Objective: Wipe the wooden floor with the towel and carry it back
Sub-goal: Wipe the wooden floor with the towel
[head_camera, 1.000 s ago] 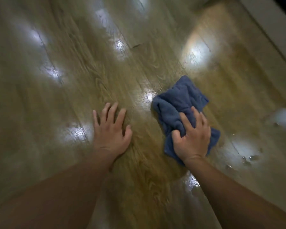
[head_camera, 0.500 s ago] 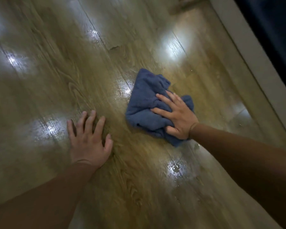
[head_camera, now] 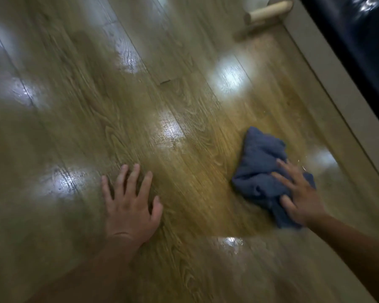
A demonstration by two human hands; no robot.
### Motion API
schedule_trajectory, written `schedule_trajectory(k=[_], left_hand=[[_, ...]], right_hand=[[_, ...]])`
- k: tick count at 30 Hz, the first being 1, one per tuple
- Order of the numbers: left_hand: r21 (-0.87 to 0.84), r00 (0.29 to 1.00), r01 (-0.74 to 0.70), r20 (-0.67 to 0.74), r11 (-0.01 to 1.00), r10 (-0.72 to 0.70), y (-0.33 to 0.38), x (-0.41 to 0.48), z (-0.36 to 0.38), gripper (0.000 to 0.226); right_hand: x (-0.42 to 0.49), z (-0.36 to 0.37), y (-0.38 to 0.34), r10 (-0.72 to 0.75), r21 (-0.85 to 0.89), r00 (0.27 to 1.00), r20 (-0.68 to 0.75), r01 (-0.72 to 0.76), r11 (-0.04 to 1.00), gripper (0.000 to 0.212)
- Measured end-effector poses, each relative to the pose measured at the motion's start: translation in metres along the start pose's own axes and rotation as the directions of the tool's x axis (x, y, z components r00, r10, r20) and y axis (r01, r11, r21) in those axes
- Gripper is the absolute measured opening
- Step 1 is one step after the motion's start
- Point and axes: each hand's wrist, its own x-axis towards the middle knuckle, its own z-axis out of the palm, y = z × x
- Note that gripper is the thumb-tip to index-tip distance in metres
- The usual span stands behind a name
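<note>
1. The blue towel [head_camera: 258, 169] lies bunched up on the wooden floor [head_camera: 184, 106], at the right of the frame
2. It looks soft, light and floppy, so I think it will fold and slide easily on the shiny floor
3. Best to take it by its thick bunched middle
4. The right hand [head_camera: 298, 193] presses on its near end: grip wide, fingers spread, not curled round it
5. The left hand [head_camera: 129, 206] lies flat on the floor, grip wide, holding nothing
</note>
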Motion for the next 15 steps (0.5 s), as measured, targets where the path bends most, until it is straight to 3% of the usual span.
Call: schedule_trajectory(k=[2, 4, 5, 6, 7, 8, 10, 12, 13, 15], left_hand=[[0.014, 1.0, -0.011, -0.007, 1.0, 0.011, 0.001, 0.0, 0.0, 0.065], [0.027, 1.0, -0.019, -0.022, 0.999, 0.02, 0.001, 0.001, 0.002, 0.064], [0.023, 0.999, -0.022, -0.033, 1.0, 0.022, 0.0, 0.0, 0.003, 0.064], [0.015, 0.998, -0.032, -0.052, 0.999, 0.033, -0.001, 0.0, 0.004, 0.063], [0.007, 0.996, -0.046, -0.073, 0.999, 0.047, -0.002, 0.001, 0.004, 0.062], [0.004, 0.994, -0.057, -0.093, 0.998, 0.057, -0.002, 0.001, 0.004, 0.061], [0.016, 0.99, -0.056, -0.126, 0.998, 0.058, -0.001, 0.001, 0.004, 0.06], [0.042, 0.99, -0.047, -0.129, 0.998, 0.052, -0.001, 0.0, 0.005, 0.056], [0.038, 0.992, -0.045, -0.118, 0.998, 0.049, -0.003, 0.0, 0.005, 0.056], [0.019, 0.993, -0.059, -0.102, 0.998, 0.061, -0.004, 0.002, 0.005, 0.061]], right_hand=[[0.062, -0.011, 0.015, 0.319, 0.071, 0.939, -0.13, -0.312, 0.947, 0.068], [0.136, -0.017, 0.001, 0.575, 0.166, 0.781, -0.245, -0.55, 0.818, 0.072], [0.166, -0.015, -0.021, 0.681, 0.203, 0.688, -0.251, -0.651, 0.732, 0.071], [0.188, -0.011, -0.051, 0.728, 0.226, 0.64, -0.246, -0.692, 0.685, 0.068], [0.2, -0.004, -0.083, 0.699, 0.242, 0.665, -0.261, -0.656, 0.715, 0.067], [0.201, 0.005, -0.117, 0.588, 0.228, 0.756, -0.287, -0.543, 0.808, 0.066], [0.178, 0.031, -0.17, 0.119, 0.123, 0.967, -0.227, -0.092, 0.988, 0.063], [0.142, 0.043, -0.182, -0.291, 0.064, 0.953, -0.08, 0.297, 0.953, 0.058], [0.125, 0.043, -0.167, -0.358, 0.069, 0.932, -0.048, 0.361, 0.93, 0.057], [0.093, 0.03, -0.114, -0.266, 0.122, 0.963, -0.046, 0.27, 0.955, 0.055]])
